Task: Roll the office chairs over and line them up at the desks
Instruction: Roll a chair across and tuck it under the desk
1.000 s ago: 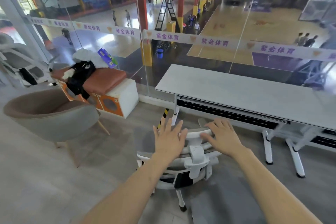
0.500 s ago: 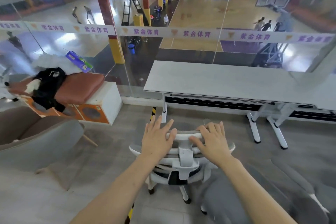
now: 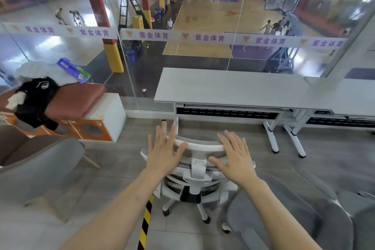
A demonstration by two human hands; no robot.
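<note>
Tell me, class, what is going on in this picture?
A person has both hands, left hand and right hand, spread open with fingers extended over the top of a white office chair. The chair faces a grey desk by the glass wall, not yet tucked under it.

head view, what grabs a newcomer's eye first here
Two bare hands, the left hand and right hand, spread open over the headrest of a white office chair at centre. Just beyond stands a long grey desk against a glass wall overlooking basketball courts far below.
</note>
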